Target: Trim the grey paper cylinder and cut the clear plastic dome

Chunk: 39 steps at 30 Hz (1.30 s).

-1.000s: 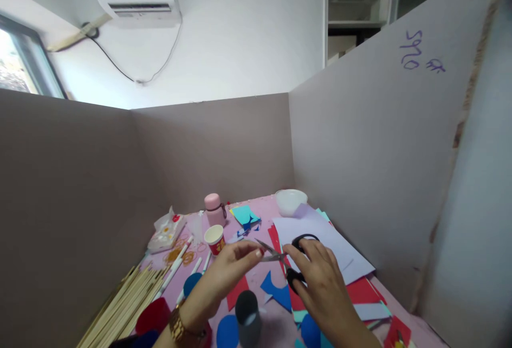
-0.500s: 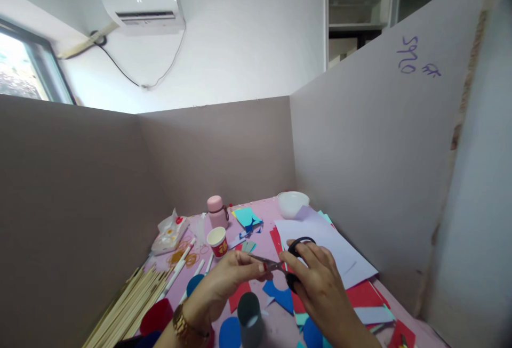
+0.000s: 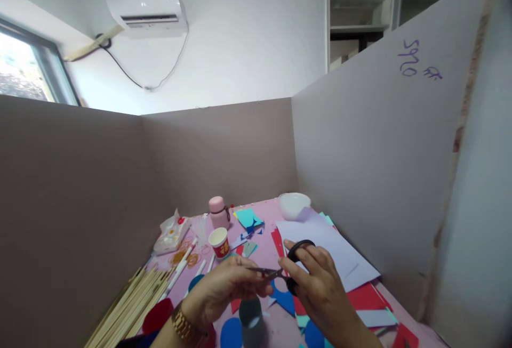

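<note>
My right hand [image 3: 322, 286] grips a pair of scissors [image 3: 274, 273], its fingers in the black handle loops. The blades point left, over the fingers of my left hand [image 3: 230, 284]. That hand is closed in a pinch beside the blades; whatever it holds is too small or hidden to make out. Below the hands stands a dark grey cylinder [image 3: 252, 326], next to a blue paper disc [image 3: 231, 333]. A blue paper piece with a curved cut-out [image 3: 285, 301] lies under the scissors.
Wooden sticks [image 3: 130, 305] and a red cup-like object [image 3: 158, 316] are at left. Farther back are a paper cup [image 3: 219, 243], pink flask [image 3: 219, 213], tissue pack [image 3: 172, 232] and white bowl [image 3: 294, 207]. White paper sheets [image 3: 326, 249] lie at right. Partitions [image 3: 220, 156] enclose the table.
The scissor blades have tilted to nearly level, with the tip lower. My left fingers have shifted slightly and curled closer under the blades. The camera view has moved a little.
</note>
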### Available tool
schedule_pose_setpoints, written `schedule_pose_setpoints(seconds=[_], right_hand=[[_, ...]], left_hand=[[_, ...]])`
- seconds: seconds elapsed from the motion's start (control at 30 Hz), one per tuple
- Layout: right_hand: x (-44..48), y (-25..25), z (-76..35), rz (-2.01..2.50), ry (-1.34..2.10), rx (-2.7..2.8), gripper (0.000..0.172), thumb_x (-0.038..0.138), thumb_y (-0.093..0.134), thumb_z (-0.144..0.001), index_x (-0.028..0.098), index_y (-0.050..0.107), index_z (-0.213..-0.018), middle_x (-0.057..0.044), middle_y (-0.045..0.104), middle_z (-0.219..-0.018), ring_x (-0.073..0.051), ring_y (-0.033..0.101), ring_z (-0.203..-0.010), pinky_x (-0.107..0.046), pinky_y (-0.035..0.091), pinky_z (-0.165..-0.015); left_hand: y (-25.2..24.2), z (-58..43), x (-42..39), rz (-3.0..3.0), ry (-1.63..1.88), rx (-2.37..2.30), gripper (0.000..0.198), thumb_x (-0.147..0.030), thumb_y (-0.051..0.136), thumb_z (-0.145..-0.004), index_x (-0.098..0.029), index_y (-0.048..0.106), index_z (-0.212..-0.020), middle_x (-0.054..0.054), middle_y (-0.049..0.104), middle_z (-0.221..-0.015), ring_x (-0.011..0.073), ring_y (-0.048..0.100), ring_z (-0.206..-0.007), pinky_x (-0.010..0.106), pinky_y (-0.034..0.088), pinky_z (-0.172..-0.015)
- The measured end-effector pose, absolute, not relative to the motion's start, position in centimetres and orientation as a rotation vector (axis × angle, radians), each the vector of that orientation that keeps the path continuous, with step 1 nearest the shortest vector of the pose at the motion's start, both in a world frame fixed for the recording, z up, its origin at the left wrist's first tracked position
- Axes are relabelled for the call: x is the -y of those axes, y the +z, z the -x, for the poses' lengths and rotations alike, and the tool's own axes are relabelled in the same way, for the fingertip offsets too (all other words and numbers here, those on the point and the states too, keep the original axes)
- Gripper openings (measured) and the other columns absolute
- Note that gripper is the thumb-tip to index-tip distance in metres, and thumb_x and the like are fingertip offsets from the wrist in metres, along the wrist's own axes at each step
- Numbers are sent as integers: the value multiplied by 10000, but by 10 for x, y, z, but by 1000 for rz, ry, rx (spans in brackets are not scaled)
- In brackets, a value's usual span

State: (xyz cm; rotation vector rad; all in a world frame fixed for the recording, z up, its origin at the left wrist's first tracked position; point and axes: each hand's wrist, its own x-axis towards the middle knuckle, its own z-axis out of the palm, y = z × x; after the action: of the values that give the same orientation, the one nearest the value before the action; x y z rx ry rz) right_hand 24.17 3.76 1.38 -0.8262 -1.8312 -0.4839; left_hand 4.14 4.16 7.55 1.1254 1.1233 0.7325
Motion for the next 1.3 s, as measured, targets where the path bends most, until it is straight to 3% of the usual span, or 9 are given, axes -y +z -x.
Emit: schedule_pose_setpoints(seconds=[0.2, 0.4, 0.57, 0.63, 0.73, 0.83, 0.93, 1.07, 1.3], right_hand=[[-39, 11, -242, 815, -439, 1813, 495, -67, 384, -760, 240, 619, -1069, -85, 671, -1068, -251, 558, -990, -412, 413, -860], [-42, 2, -244, 806, -327, 1845, 469, -20, 382, -805, 248, 588, -1130, -94, 638, -1126, -273, 519, -1080, -456, 408, -898], [-43, 1, -242, 852, 228, 1813, 474, 84, 510, -783, 288, 567, -1207, -73, 595, -1229, -275, 482, -1176, -457, 392, -974], [-41, 6, -238, 872, 639, 1738, 467, 143, 595, -748, 281, 585, -1194, -67, 608, -1208, -266, 524, -1123, -412, 431, -933], [-36, 13, -230, 717, 1269, 1568, 415, 315, 672, -763, 218, 597, -1160, -84, 646, -1061, -191, 588, -849, -284, 481, -684], [-34, 13, -225, 429, 1587, 1473, 548, 551, 672, -753, 183, 601, -1151, -72, 631, -912, -151, 559, -729, -212, 431, -538], [-34, 7, -222, 313, 1665, 1429, 603, 633, 665, -721, 200, 633, -1139, -23, 548, -822, -123, 552, -657, -199, 441, -514], [-33, 3, -221, 308, 1692, 1383, 610, 652, 663, -708, 225, 649, -1144, 19, 447, -783, -81, 522, -560, -196, 446, -500], [-28, 9, -222, 284, 1684, 1406, 560, 629, 640, -753, 200, 649, -1111, 16, 462, -750, -78, 487, -570, -170, 391, -482]], left_hand=[[76, -42, -40, -1093, 705, -1093, 120, -298, 781, -613, -197, 722, -640, 18, 768, -627, 125, 707, -644, 195, 455, -596], [77, -48, -34, -1129, 717, -1057, 177, -318, 802, -581, -169, 706, -588, 8, 715, -539, 110, 661, -557, 194, 434, -560], [77, -56, -30, -1230, 896, -1094, 193, -359, 757, -661, -176, 714, -708, 8, 724, -634, 111, 632, -629, 228, 451, -675], [78, -58, -30, -1310, 1034, -1126, 189, -367, 736, -675, -193, 705, -742, -7, 721, -679, 128, 633, -697, 246, 451, -735], [77, -59, -31, -1453, 1212, -1201, 204, -391, 695, -703, -198, 692, -767, -1, 705, -712, 170, 630, -745, 289, 454, -753], [77, -60, -28, -1606, 1335, -1283, 208, -385, 670, -735, -208, 694, -841, 30, 709, -832, 216, 625, -858, 339, 438, -821], [76, -63, -21, -1762, 1394, -1337, 200, -342, 661, -758, -237, 696, -924, 32, 702, -905, 226, 612, -919, 354, 426, -861], [75, -66, -16, -2146, 1473, -1404, 175, -264, 611, -820, -263, 664, -987, 15, 676, -883, 174, 624, -801, 304, 495, -734], [69, -65, -19, -2718, 1663, -1321, 257, -126, 613, -825, -235, 626, -1057, 27, 696, -935, 147, 656, -853, 247, 522, -757]])
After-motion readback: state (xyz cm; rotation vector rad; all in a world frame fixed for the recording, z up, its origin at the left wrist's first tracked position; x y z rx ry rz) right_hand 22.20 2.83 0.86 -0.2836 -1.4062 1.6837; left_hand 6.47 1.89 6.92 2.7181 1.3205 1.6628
